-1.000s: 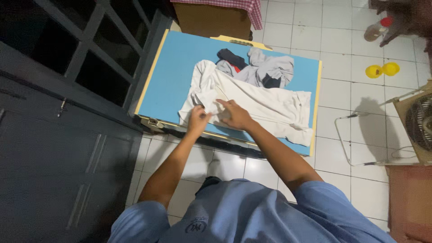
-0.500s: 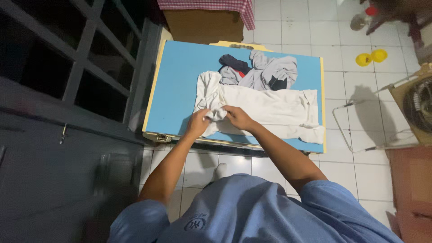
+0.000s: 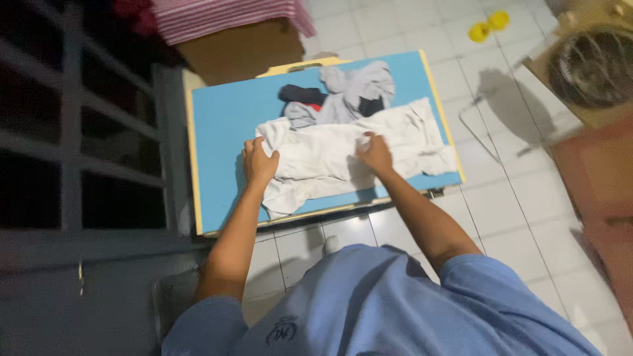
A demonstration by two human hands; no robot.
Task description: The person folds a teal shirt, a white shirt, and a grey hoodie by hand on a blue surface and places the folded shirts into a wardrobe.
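A white garment (image 3: 343, 148) lies spread across a blue table top (image 3: 221, 118) with a pale wooden rim. My left hand (image 3: 258, 162) presses on the garment's left edge. My right hand (image 3: 375, 153) rests flat on its middle, fingers together on the cloth. Behind the white garment a heap of grey and dark clothes (image 3: 343, 95) with a bit of red lies on the far side of the table. The frame is blurred, so I cannot tell whether either hand pinches the cloth or only presses it.
A dark barred window and grey wall (image 3: 72, 151) fill the left. A brown box under a striped cloth (image 3: 237, 33) stands behind the table. On the white tiled floor are yellow bowls (image 3: 489, 25), a fan (image 3: 593, 66) and a wire stand (image 3: 488, 132).
My hands were bunching the cloth together near the front edge; now they are apart, left at the garment's left edge, right on its middle. The camera has swung and tilted.
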